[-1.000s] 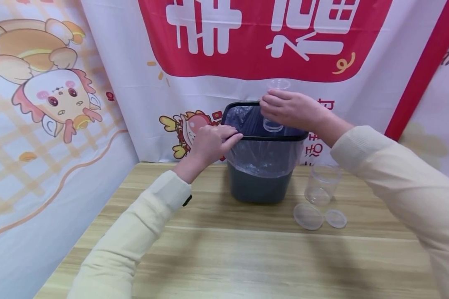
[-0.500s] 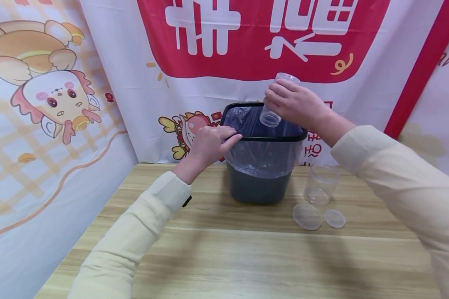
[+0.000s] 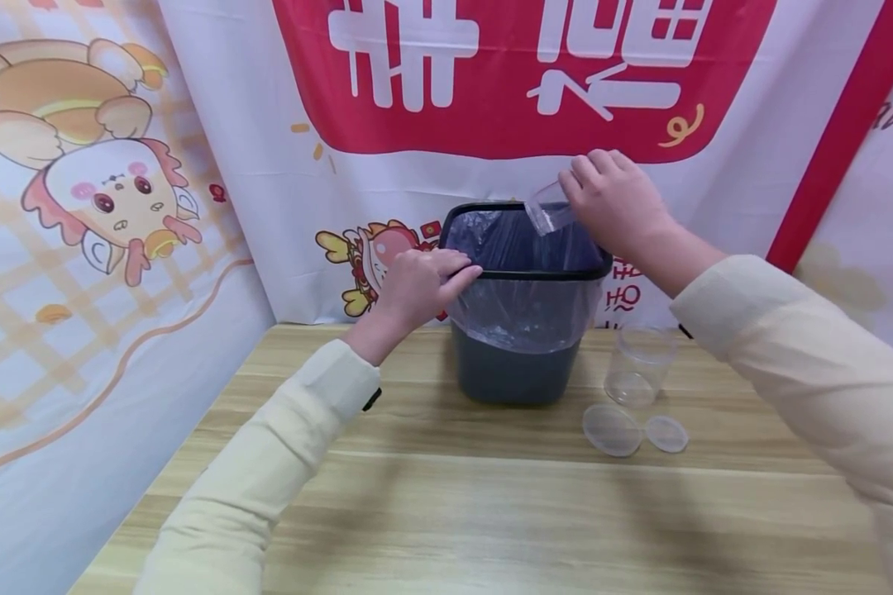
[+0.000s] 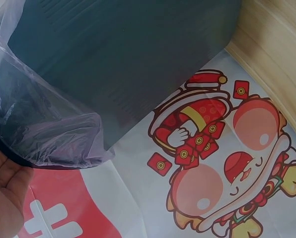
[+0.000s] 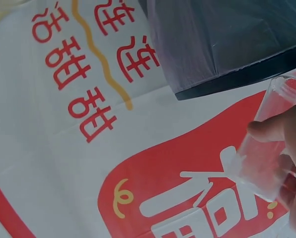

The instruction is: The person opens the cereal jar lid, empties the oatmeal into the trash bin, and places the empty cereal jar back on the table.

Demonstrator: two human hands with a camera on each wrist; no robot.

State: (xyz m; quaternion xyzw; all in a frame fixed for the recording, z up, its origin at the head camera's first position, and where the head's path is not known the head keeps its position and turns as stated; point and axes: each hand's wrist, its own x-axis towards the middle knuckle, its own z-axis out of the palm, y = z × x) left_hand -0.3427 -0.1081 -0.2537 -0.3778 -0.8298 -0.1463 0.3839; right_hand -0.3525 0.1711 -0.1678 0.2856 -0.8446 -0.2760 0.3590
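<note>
A dark grey trash can (image 3: 517, 376) with a clear plastic liner bag (image 3: 524, 314) stands upright at the back of the table. My left hand (image 3: 420, 285) holds its black rim at the left corner; the fingertips are hidden over the rim. In my right hand (image 3: 616, 198) is a clear plastic cup (image 3: 546, 211), gripped between thumb and fingers. This cup is tipped with its mouth toward the can, above the right part of the opening. The right wrist view shows the cup (image 5: 264, 158) beside the can's rim; no contents can be made out.
A larger clear plastic jar (image 3: 636, 372) stands right of the can. In front of it lie two translucent round lids, a bigger lid (image 3: 612, 430) and a smaller lid (image 3: 666, 435). A printed cloth (image 3: 387, 182) hangs right behind the wooden table (image 3: 446, 512).
The cup in my right hand has gone from upright-looking to strongly tilted, and the hand has shifted right and slightly up. The left hand has stayed on the rim.
</note>
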